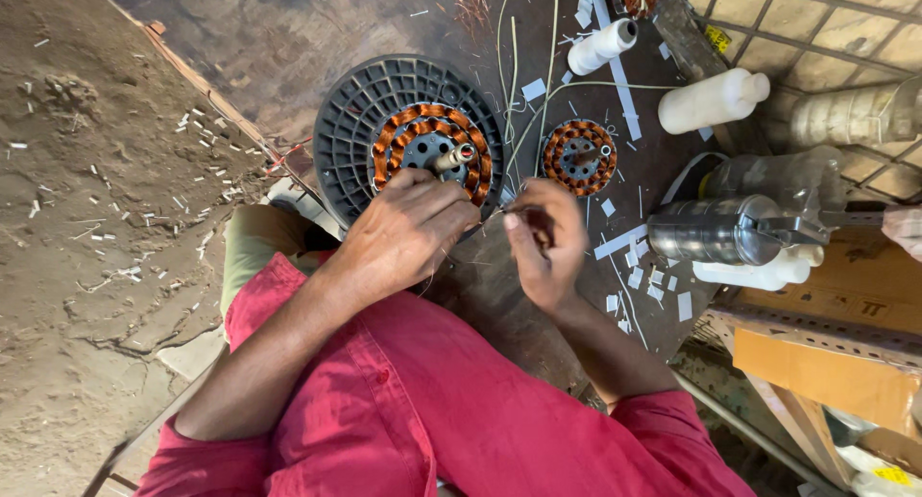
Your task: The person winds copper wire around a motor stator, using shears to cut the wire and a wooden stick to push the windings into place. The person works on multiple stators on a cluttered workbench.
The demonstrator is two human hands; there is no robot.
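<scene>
Left hand clamped over wound stator on grey disc, table. Right hand fingers pinched, probably on thin wire. Likely heavy, rigid; copper fragile. Best gripped by iron core, not windings.

At your right, a brown cardboard box with dark print sits beside the bench. A small yellow label sticks near the tiled floor, another yellow label bottom right.

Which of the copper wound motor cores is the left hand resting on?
The larger copper-wound stator on the round black plastic spool; the smaller one lies bare, untouched.
</scene>
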